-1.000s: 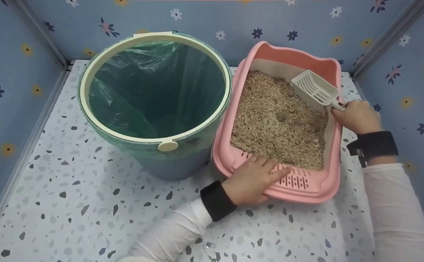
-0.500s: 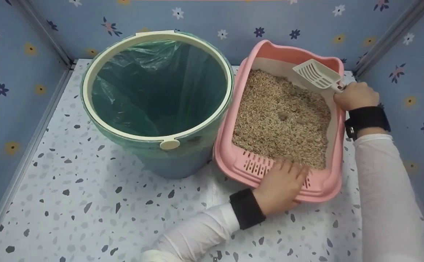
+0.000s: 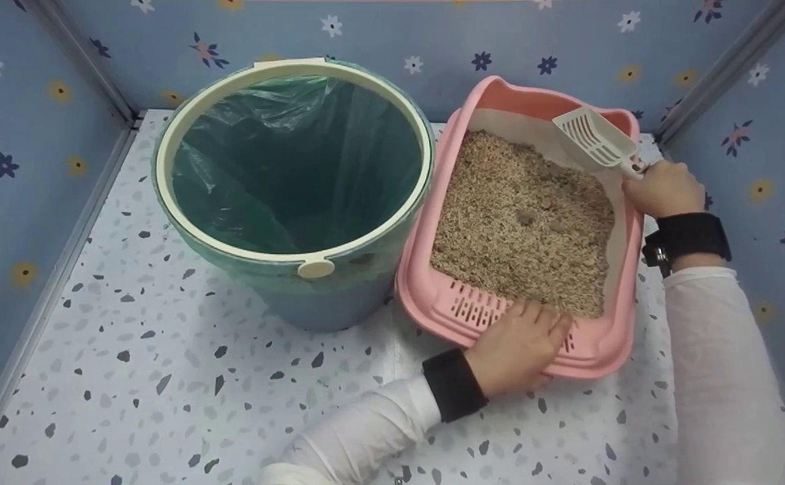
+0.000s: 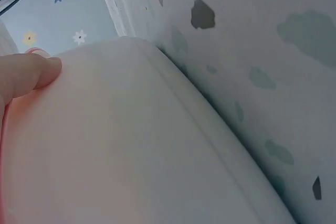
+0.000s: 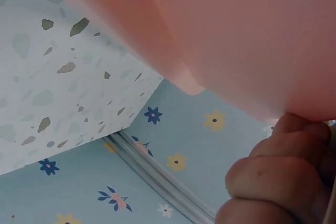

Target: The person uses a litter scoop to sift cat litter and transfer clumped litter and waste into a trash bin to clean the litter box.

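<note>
A pink litter box [image 3: 624, 289] filled with tan pellet litter [image 3: 500, 209] stands at the right. A dark clump [image 3: 525, 217] lies on the litter near its middle. My left hand [image 3: 520, 347] grips the box's front edge, its fingers over the slotted ledge. In the left wrist view a digit [image 4: 39, 72] lies against the box's pale wall [image 4: 121, 140]. At the box's right rim, my right hand [image 3: 665, 190] holds a pale slotted litter scoop [image 3: 594, 138] by its handle, the blade over the back right of the litter. Curled fingers [image 5: 278, 177] show below the pink wall in the right wrist view.
Left of the box stands a large bin [image 3: 325, 303] with a cream rim ring [image 3: 163, 168] and a green plastic liner [image 3: 250, 195]. The speckled tabletop [image 3: 163, 404] is enclosed by blue flowered panels [image 3: 379, 40] at the back and both sides.
My left hand has slid right along the box's front ledge. The scoop in my right hand has risen toward the back of the box, then shifted slightly right. The bin has stayed put.
</note>
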Tool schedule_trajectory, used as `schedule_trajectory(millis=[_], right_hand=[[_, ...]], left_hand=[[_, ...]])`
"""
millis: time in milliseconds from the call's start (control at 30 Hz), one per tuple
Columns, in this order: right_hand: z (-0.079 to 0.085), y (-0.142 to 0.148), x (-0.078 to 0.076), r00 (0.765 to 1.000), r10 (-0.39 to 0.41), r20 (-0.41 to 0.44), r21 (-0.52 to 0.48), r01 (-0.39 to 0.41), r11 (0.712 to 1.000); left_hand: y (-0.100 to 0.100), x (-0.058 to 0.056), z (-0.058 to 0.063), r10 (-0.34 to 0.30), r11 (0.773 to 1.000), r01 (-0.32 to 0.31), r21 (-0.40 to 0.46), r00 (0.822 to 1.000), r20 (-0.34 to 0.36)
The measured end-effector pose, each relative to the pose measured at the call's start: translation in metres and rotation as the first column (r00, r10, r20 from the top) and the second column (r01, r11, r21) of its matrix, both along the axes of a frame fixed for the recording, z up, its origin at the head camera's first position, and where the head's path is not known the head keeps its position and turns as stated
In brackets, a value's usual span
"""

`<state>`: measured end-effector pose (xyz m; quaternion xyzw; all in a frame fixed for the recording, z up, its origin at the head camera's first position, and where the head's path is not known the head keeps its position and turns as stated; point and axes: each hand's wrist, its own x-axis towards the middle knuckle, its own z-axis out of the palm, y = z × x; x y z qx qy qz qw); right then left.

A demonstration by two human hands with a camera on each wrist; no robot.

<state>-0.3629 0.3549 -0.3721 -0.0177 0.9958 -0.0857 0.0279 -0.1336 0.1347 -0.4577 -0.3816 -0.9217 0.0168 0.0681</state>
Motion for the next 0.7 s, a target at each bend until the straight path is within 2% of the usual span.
schedule_trajectory(millis=[200, 333, 700], right_hand=[[-0.0042, 0.0031, 0.0007, 1.0, 0.008, -0.026, -0.022, -0.009, 1.0], [-0.0047, 0.0053, 0.0006, 1.0, 0.014, -0.026, -0.042, -0.015, 0.999], [-0.0068, 0.0106, 0.001, 0.999, 0.047, -0.019, -0.038, -0.048, 0.998]], left_hand=[[-0.0033, -0.0029, -0.0018, -0.012, 0.999, 0.012, 0.03, 1.0, 0.004], [-0.0012, -0.0016, -0.0012, 0.0, 1.0, 0.0, 0.015, 1.0, 0.007], [-0.0008, -0.0014, 0.0004, 0.024, 0.999, -0.027, 0.038, 0.997, 0.076]])
